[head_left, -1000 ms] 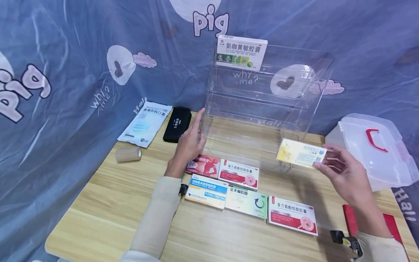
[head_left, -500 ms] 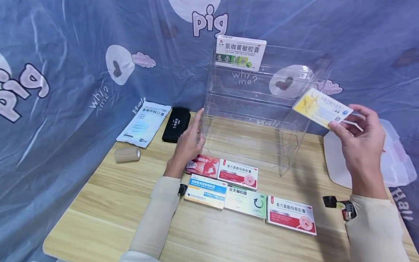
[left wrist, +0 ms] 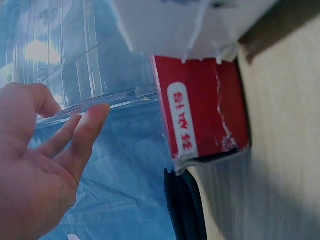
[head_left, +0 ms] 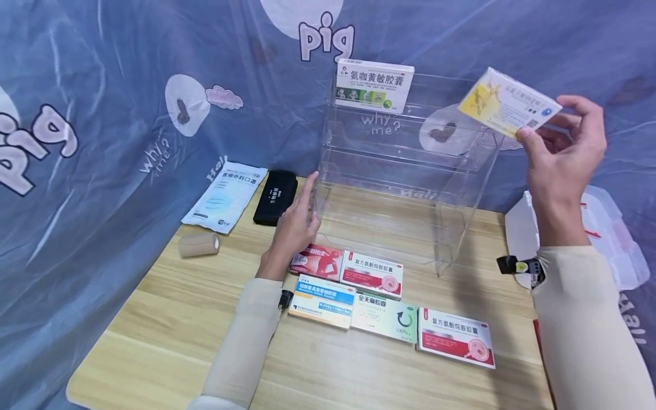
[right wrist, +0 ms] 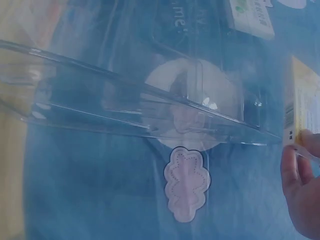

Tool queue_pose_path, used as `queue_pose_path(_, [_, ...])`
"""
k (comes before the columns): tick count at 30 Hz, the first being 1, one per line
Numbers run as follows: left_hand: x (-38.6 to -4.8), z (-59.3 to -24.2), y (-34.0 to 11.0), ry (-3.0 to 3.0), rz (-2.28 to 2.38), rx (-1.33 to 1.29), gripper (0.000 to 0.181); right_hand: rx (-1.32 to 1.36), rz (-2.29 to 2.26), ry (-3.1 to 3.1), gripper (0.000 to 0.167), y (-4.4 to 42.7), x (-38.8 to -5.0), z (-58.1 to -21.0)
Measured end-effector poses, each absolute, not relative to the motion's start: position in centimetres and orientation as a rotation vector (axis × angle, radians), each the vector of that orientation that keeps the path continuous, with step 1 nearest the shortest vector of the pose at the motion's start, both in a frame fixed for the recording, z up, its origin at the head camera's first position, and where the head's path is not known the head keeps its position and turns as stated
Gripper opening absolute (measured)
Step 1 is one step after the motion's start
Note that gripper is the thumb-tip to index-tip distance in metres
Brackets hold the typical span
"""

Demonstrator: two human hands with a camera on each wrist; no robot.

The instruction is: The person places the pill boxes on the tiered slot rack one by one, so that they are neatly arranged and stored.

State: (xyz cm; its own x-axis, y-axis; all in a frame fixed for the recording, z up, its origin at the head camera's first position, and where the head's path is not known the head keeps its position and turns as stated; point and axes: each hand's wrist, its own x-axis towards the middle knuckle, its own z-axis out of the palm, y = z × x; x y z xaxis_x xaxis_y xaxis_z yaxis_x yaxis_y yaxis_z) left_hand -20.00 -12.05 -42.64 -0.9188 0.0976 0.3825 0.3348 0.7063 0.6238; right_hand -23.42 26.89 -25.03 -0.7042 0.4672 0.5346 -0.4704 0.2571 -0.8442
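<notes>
My right hand [head_left: 569, 151] pinches a white-and-yellow medicine box [head_left: 507, 105] by its right end, thumb in front. The box is tilted, above the right side of a clear acrylic display rack [head_left: 389, 219]. In the right wrist view the same box [right wrist: 306, 100] shows at the right edge, apart from the rack. My left hand [head_left: 297, 222] holds the rack's left side; in the left wrist view, thumb and fingers [left wrist: 92, 122] lie on either side of the clear panel's edge. A white-and-green medicine box [head_left: 374, 85] stands on the top tier at the left.
Several medicine boxes lie before the rack, including a blue-and-white one [head_left: 322, 302], a green one [head_left: 384, 319] and a red one [head_left: 318, 261]. Left are a mask packet [head_left: 225, 196], a black case [head_left: 275, 197] and a bandage roll [head_left: 199, 245]. A translucent bin [head_left: 610, 239] stands right.
My right hand has lifted the yellow-and-white box from low at the rack's right front to above its upper right. My left hand has kept its place on the rack's side.
</notes>
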Motion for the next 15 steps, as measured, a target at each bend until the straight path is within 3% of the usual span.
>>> queue_pose_path(8, [-20.0,-42.7,-12.0,-2.583,-1.048,-0.349,0.096,-0.008,1.466,-1.806,0.051,25.3,-25.6,-22.2])
queue_pose_path(15, [-20.1,-42.7,-12.0,-2.575,-1.049,-0.35,0.095,-0.012,1.307,-1.857,0.048,24.3,-27.1,-22.2])
